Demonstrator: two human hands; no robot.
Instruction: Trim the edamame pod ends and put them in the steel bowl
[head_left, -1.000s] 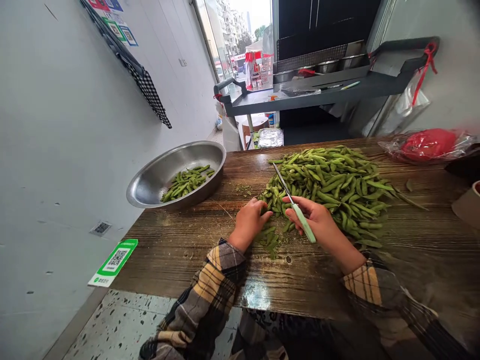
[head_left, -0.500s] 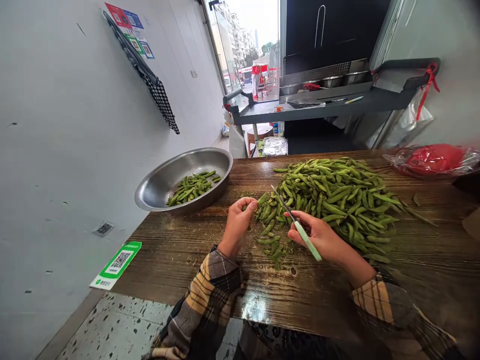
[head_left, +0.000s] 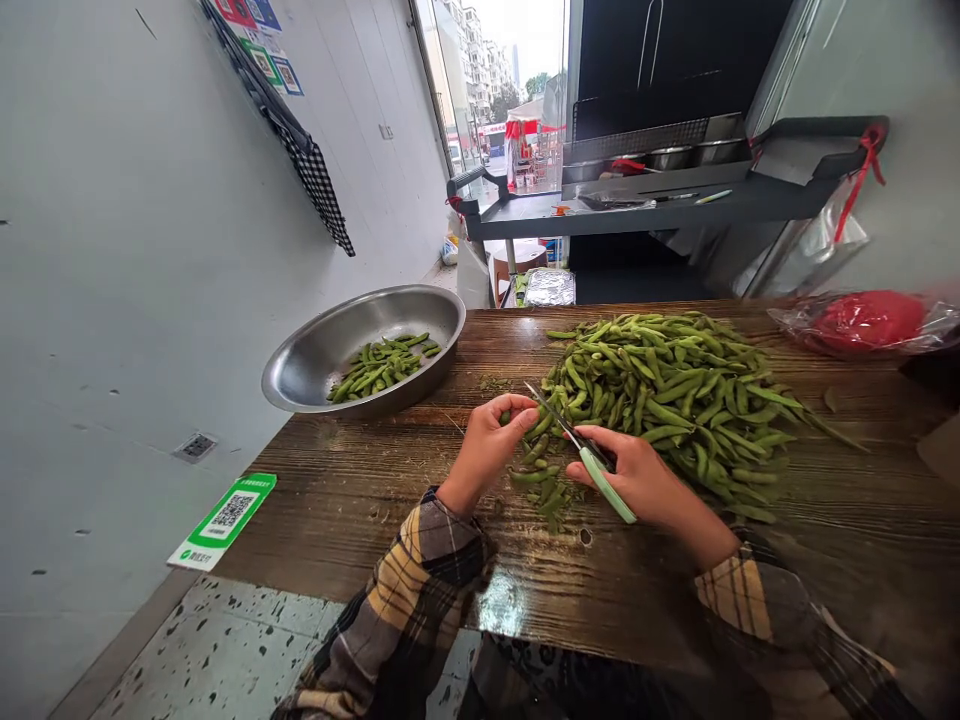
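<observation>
Between thumb and fingers, my left hand [head_left: 491, 448] pinches a green soybean pod [head_left: 505, 415], mostly hidden by the fingers. My right hand [head_left: 634, 475] is closed around scissors [head_left: 604, 485] with pale green handles. The dark blades point up and left, their tips beside my left fingertips at the pod. Beyond and right of my hands lies a big heap of soybean pods [head_left: 675, 390] on the brown wooden table [head_left: 360, 510]. Several loose pods and trimmings [head_left: 551, 490] lie below the blades. A steel basin [head_left: 300, 372] at the left holds more pods.
A green QR-code card [head_left: 225, 520] lies at the table's left edge, beside the white wall. A red item in clear plastic [head_left: 870, 320] sits at the far right. Behind the table stands a grey cart [head_left: 517, 222] with metal containers.
My left hand has moved slightly right, closer to the scissors. The scissor tips have shifted left and down to my left fingertips. The camera view has shifted a little.
</observation>
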